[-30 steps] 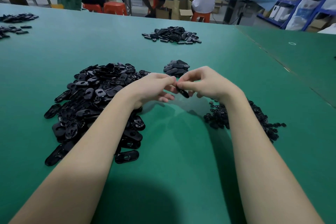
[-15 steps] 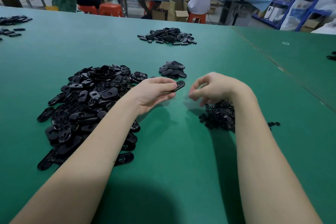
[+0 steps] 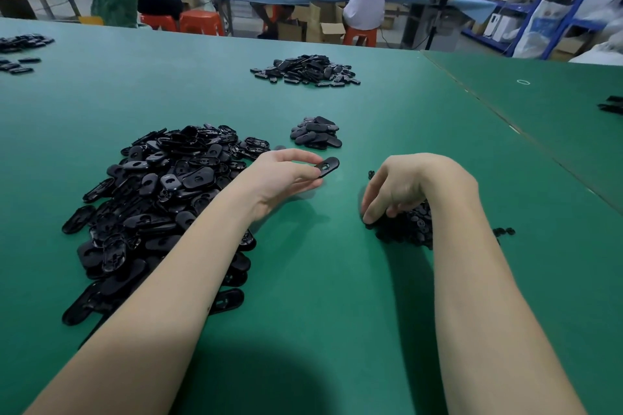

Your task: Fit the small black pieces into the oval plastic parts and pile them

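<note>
Pinched in left hand (image 3: 286, 175), black slotted oval part (image 3: 327, 166)

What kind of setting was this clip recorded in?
Most likely a small factory assembly floor. Loose heaps of black oval plastic parts lie on a wide green worktable, other workers sit on orange stools at a second long bench, and blue storage racks hold cartons behind them.

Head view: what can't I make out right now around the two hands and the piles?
- Right hand: its fingertips dip into the small black pieces; whether they grip one is hidden by the hand.
- Oval part in the left hand: too small to tell whether its opening is filled.
- Big oval pile: near side covered by the left forearm.
- Small pile: fitted or not, too small.
</note>
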### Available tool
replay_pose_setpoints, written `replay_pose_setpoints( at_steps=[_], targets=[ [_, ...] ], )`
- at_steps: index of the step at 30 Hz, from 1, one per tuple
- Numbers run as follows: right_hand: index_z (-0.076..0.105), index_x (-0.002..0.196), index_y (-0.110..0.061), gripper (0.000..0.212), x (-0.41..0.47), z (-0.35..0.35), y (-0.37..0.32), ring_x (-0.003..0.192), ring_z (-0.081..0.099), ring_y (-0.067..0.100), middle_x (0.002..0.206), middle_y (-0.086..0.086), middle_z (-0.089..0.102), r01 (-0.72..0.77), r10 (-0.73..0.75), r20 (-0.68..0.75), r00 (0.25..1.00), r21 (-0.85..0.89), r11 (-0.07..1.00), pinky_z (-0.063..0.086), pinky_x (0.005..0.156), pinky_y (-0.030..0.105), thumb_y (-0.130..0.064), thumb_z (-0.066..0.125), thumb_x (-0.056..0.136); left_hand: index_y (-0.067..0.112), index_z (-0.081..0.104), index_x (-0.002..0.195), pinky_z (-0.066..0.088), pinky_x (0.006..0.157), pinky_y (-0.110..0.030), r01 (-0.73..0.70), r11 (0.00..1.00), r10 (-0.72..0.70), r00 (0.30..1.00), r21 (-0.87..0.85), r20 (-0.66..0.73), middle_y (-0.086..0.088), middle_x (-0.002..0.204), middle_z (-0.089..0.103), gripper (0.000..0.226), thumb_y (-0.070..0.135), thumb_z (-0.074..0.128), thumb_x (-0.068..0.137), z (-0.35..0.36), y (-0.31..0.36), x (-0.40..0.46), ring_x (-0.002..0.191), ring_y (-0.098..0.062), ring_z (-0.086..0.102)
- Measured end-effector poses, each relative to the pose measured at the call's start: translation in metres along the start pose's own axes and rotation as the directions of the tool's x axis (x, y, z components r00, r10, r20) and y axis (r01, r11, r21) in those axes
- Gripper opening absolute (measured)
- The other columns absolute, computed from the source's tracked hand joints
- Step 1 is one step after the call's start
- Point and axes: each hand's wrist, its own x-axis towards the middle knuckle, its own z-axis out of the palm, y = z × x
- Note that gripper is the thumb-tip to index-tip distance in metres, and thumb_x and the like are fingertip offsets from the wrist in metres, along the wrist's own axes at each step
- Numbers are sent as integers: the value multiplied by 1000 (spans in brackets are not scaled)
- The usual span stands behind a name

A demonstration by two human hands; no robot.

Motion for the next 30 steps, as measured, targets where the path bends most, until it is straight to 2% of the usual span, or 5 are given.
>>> replay_pose_setpoints(
  at_steps=[4,8,13,18,30],
  targets=[
    [81,71,-34,12,4,0,2,64,67,7,62,-11,72,18,-19,-38,999,-16,1000,58,74,24,-34,93,69,3,71,94,57,68,-16,6,1000,-6,1000,-6,-3,-20,97,74,22,-16,64,85,-1,0,0,79,-21,75],
    [79,76,-27,8,7,-1,1,62,65,5,71,-6,75,95,-93,-98,991,16,995,50,53,16,-33,85,76,3,70,97,57,70,-17,5,1000,-5,1000,-15,-3,-17,92,76,22,-15,65,85,-3,-1,0,82,-22,75],
    [75,89,-18,4,6,-1,0,61,69,3,77,-7,77,183,-166,-142,976,113,977,47,52,16,-22,76,88,1,69,100,57,70,-16,-10,1000,10,1000,-19,-9,-18,96,74,22,-14,64,86,-2,-1,0,80,-21,75],
    [75,102,-14,13,4,-1,-2,55,60,5,85,-5,78,374,-284,-262,922,423,825,41,49,17,-20,76,91,2,68,107,58,73,-19,-31,999,32,999,12,-15,-19,99,72,28,-16,59,88,0,0,-2,80,-20,73],
    [71,94,-24,2,10,9,-6,56,62,11,87,-2,76,430,-351,-258,900,653,623,40,47,15,-23,71,96,13,70,110,57,67,-17,-48,996,45,998,77,42,-11,102,76,17,8,67,94,4,5,-8,77,-14,73]
  ],
)
